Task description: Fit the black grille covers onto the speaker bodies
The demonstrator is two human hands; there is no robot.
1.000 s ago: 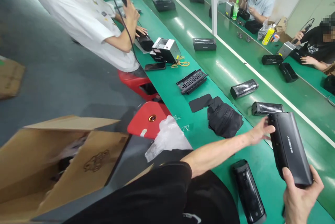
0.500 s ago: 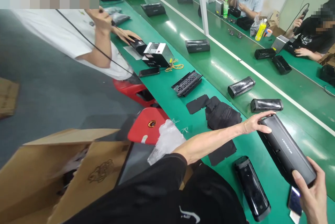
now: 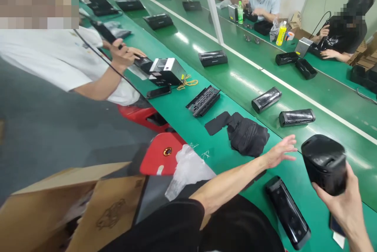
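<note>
My right hand (image 3: 344, 201) grips a long black speaker (image 3: 324, 163), which is tipped so that one end faces me. Its length is mostly hidden behind that end. To the left of it, my left hand (image 3: 282, 153) is in the air with fingers spread, apart from the speaker and holding nothing. Another black speaker (image 3: 288, 212) with a glossy front lies on the green table (image 3: 259, 197) below my hands. Beside my left forearm is a pile of black fabric-like sheets (image 3: 247, 136).
Several black units, including a speaker (image 3: 297, 117), lie on the green conveyor (image 3: 241, 83). A slotted black panel (image 3: 203, 100) and a metal box device (image 3: 166, 71) are farther up the table. Co-workers sit left and across. An open carton (image 3: 118, 205) stands lower left.
My left hand has let go of the speaker and opened. With the right hand still holding it, the speaker has turned from showing its lettered long side to showing its end.
</note>
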